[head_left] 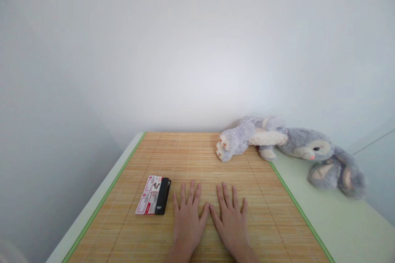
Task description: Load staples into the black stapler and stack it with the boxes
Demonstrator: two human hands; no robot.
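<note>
White-and-red card (148, 197), black stapler-like tool (162, 197) along its edge, lies on slatted mat (185, 152) beside left hand (187, 222), then right hand (231, 224), both flat, fingers (191, 193) spread, empty: seemingly at rest, any grasp first needing a hand lifted.

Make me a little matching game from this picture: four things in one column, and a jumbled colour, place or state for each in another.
1. Left hand
2. Stapler-like object
3. Plush rabbit
4. Mat

A. Grey and cream, partly off the mat
B. Green along its side edges
C. Palm down, fingers spread
D. Black, beside the left hand

Pairs: 1-C, 2-D, 3-A, 4-B
</note>
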